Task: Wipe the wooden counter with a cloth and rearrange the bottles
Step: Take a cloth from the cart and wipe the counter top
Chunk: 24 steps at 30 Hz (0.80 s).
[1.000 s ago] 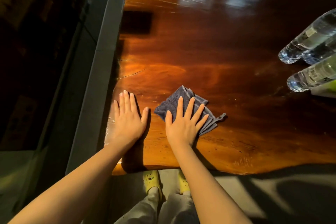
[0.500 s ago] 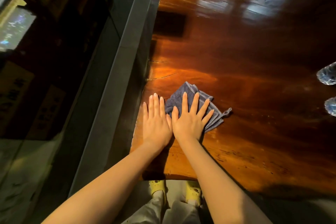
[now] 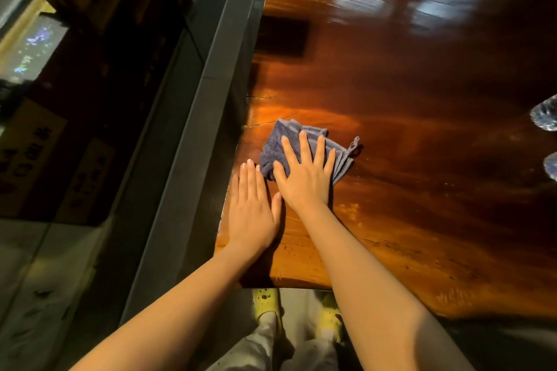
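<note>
The cloth (image 3: 275, 149) lies on the counter (image 3: 422, 159) near its left edge, bottles (image 3: 545, 117) far right.

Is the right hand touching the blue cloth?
Touching. The head view shows the right hand pressed flat on the blue cloth, fingers spread across it.

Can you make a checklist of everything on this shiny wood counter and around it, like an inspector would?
Surface: wooden counter, glossy, with a thin crack near its left edge; reflections at the far end.
Job's things: folded blue-grey cloth lying flat near the left edge; two clear bottles cut off by the right border, only their ends showing.
Clutter: nothing seen.
Grippers: right hand pressed flat on the cloth, fingers spread; left hand flat on bare wood beside it, holding nothing.
Cables: nothing seen.
Surroundings: grey ledge running along the counter's left side, dark glass beyond it; yellow shoes on the floor below the near edge.
</note>
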Available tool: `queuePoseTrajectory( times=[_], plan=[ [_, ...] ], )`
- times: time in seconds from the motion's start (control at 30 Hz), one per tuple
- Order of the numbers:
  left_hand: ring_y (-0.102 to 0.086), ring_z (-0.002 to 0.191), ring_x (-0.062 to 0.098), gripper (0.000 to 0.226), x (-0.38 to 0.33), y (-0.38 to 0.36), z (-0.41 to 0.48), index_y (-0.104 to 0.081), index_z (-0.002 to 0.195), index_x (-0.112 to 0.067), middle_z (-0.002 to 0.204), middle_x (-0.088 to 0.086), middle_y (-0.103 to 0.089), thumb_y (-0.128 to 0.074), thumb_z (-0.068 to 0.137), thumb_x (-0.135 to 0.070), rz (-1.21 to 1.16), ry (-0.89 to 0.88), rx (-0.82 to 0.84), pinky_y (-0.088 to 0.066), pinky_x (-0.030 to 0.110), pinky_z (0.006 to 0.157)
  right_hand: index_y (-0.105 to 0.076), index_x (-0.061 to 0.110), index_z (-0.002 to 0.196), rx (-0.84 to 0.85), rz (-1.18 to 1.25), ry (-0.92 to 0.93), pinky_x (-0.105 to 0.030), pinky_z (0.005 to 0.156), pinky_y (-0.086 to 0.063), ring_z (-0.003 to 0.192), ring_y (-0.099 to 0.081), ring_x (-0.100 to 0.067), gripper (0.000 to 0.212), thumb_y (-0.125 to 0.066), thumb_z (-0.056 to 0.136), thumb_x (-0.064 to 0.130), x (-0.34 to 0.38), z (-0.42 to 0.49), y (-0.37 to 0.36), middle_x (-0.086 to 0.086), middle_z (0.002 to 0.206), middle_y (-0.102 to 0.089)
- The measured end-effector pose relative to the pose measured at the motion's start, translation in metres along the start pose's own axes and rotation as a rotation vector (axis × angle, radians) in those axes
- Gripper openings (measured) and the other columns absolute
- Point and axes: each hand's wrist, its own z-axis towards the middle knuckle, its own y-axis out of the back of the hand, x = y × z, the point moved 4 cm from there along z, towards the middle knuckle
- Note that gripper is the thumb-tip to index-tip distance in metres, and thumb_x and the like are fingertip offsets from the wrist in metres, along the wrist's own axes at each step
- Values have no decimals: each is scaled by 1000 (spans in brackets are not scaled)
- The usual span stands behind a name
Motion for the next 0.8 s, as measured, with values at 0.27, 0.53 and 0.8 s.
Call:
queuePoseTrajectory(
  times=[0.27,0.53,0.8],
  plan=[
    [-6,149,23,78,3,3,-4,-15,150,-6,159,14,-13,-5,93,-58,-21,-35,35,-9,41,122,-11,36,149,11,52,89,-54,119,1,148,3,-32,60,-25,95,56,-24,-45,3,1,162,-6],
    [-2,148,28,94,-3,8,-5,-11,149,-1,159,18,-9,4,86,-69,56,-64,79,-6,43,122,-15,37,148,5,66,104,-55,118,3,148,0,-32,59,-26,93,54,-50,-69,2,2,161,-10],
    [-3,148,30,97,-8,11,-5,-11,149,0,159,20,-8,6,84,-69,60,-74,80,-3,42,122,-19,37,148,1,82,68,-56,119,-9,148,-6,-31,59,-27,92,54,-76,-93,3,2,160,-16]
  ],
)
